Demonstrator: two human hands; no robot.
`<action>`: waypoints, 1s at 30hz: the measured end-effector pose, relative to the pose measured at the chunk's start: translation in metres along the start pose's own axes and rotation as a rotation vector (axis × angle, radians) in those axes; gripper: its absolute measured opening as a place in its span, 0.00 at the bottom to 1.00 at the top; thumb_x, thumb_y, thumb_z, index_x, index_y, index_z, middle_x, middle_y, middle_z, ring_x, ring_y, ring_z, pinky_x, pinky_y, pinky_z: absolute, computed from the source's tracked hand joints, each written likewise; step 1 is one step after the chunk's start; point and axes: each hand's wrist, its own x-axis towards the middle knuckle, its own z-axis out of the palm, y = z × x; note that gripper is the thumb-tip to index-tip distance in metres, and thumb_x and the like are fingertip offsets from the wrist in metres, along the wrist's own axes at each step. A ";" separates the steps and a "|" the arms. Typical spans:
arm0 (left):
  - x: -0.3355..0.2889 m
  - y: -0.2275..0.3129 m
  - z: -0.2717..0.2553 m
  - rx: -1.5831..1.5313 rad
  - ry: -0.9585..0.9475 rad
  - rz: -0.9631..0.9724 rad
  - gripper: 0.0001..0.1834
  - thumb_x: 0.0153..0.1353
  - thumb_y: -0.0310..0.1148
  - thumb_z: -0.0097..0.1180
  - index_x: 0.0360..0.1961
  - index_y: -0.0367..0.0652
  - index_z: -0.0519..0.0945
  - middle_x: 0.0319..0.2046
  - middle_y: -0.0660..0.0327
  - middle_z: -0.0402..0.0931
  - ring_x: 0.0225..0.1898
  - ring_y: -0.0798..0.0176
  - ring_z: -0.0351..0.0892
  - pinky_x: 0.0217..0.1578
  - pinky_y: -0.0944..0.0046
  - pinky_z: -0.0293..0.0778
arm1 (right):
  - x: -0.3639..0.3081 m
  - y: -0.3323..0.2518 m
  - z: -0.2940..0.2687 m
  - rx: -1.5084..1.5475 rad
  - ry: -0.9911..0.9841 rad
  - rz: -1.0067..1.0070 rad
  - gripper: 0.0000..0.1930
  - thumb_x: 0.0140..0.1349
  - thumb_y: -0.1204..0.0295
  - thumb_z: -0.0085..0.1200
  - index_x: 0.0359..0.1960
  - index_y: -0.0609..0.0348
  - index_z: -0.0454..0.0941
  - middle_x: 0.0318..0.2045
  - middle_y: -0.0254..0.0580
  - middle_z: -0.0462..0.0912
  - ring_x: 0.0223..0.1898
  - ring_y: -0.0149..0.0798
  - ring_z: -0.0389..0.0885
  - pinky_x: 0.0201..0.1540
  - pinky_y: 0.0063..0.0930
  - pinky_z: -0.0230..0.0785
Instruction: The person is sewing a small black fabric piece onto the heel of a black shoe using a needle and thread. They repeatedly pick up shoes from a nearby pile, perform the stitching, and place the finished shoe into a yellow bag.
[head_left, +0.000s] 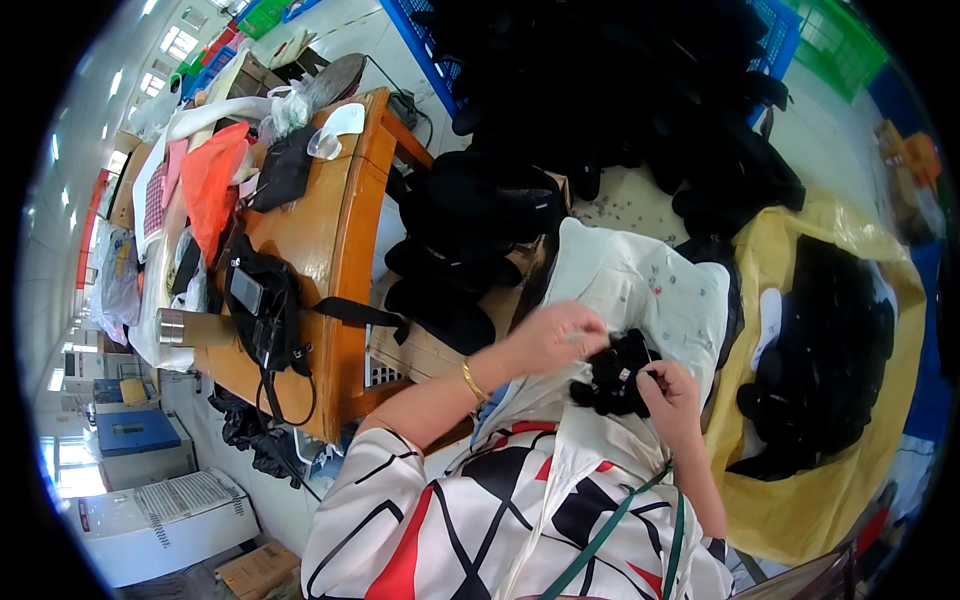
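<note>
A black fuzzy piece (612, 378) with a small pale spot lies bunched on the white apron (640, 265) over my lap. My left hand (552, 338), with a gold bangle at the wrist, is just above and left of it. Its fingers are drawn together, and whatever they hold is too small to make out. On the piece's right side, my right hand (672, 400) pinches with thumb and forefinger at its edge. A thin pale line, possibly thread or a needle, shows close to those fingertips. Dark specks of fluff dot the apron.
A blue crate (425, 50) heaped with black soft items stands ahead. To my right is a yellow sack (740, 505) holding more black pieces. On the left a wooden table (345, 215) carries a black bag (262, 300), a metal tumbler (190, 328) and an orange-red cloth (212, 185).
</note>
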 end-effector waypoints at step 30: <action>0.058 0.090 0.012 -1.364 0.212 -0.508 0.07 0.70 0.35 0.57 0.44 0.44 0.81 0.40 0.65 0.83 0.43 0.69 0.83 0.46 0.69 0.77 | 0.001 -0.006 0.030 0.197 0.655 -0.610 0.11 0.61 0.86 0.42 0.45 0.66 0.69 0.40 0.49 0.72 0.45 0.44 0.73 0.67 0.52 0.61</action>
